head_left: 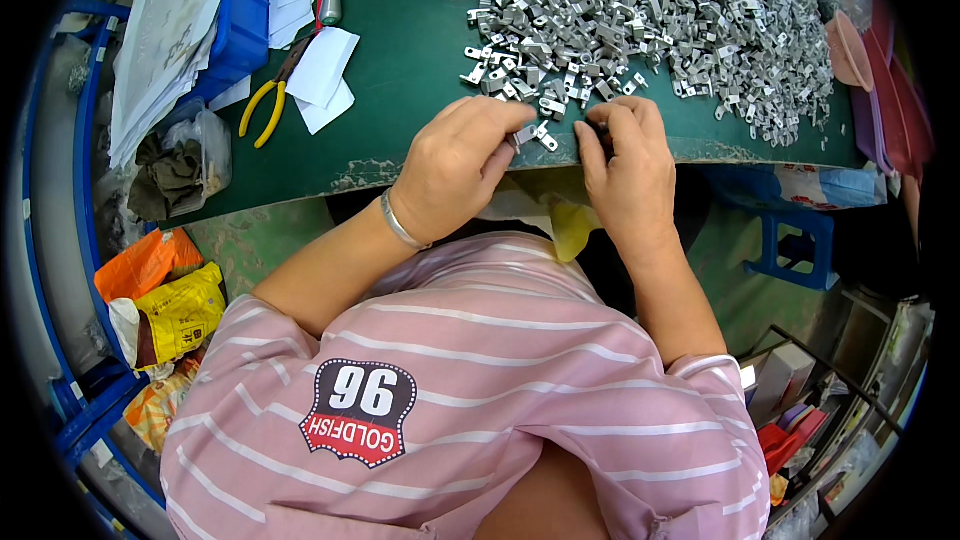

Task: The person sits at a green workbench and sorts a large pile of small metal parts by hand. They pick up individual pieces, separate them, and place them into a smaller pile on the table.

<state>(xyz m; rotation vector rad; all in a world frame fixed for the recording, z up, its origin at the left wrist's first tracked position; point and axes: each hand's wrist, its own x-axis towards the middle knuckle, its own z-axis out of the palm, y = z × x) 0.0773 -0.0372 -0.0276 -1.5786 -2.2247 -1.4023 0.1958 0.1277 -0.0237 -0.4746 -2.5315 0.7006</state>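
Both hands are at the front edge of a green-topped table (390, 70). The fingers of my left hand (450, 162) are closed in a pinch on a small bent metal bracket (525, 136). Just beside it another bracket (546, 137) with a round hole lies near the table edge. My right hand (632, 160) has its thumb and fingers curled together around something small and dark, mostly hidden by the fingers. A large heap of similar silver brackets (640, 25) spreads over the table beyond both hands.
On the left stand a blue bin (237, 25) with papers (165, 35), yellow-handled pliers (266, 108) and a clear plastic tub (213, 155). A pink bowl (848, 52) is at the right. Under the table's right side is a blue stool (797, 248); bags (180, 312) lie at lower left.
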